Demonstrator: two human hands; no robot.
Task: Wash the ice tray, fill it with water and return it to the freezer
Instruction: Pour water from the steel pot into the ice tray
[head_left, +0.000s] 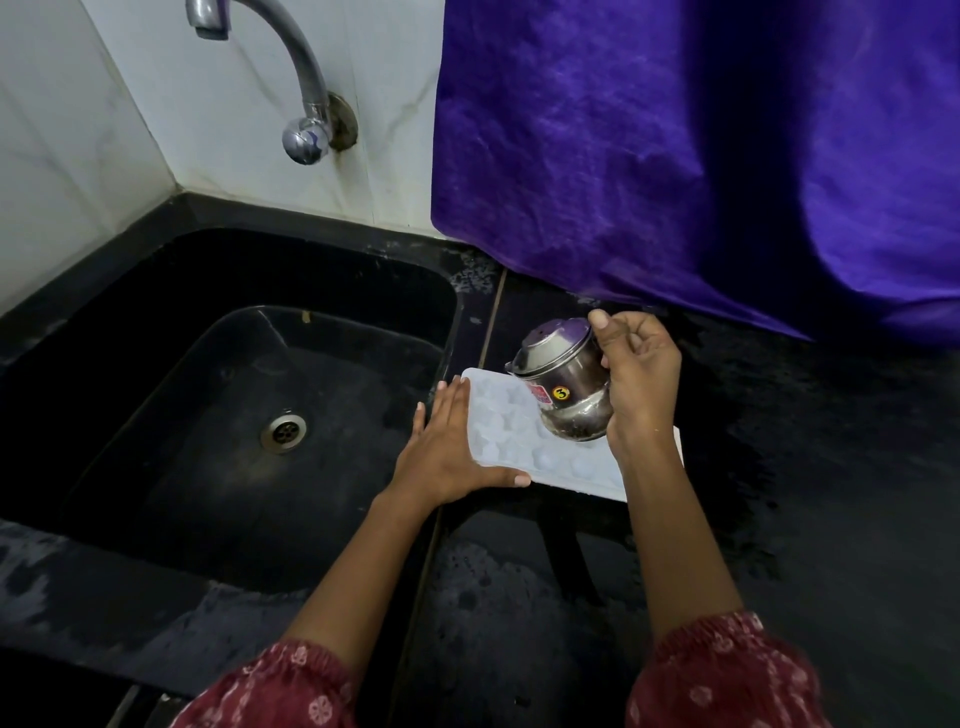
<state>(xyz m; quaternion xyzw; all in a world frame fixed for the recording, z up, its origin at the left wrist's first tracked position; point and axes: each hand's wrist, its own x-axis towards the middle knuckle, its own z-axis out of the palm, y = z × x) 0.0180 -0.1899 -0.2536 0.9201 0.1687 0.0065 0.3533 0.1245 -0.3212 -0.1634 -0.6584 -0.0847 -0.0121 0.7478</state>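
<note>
While the ice tray (524, 441) lies flat on the black worktop (779, 467) just right of the sink (156, 364), its long axis runs from far-left to near-right. The left hand (447, 452), fingers spread flat, steadies its near-left edge. Directly above it, the right hand (636, 374) grips a tilted steel pot (563, 382), mouth toward the far-left cells.

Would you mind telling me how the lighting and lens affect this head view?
Head view: dim overall, the black sink swallowing detail; the tap and steel pot catch highlights; the white ice tray reads pale but soft; wide-angle bending curves the edges.
</note>
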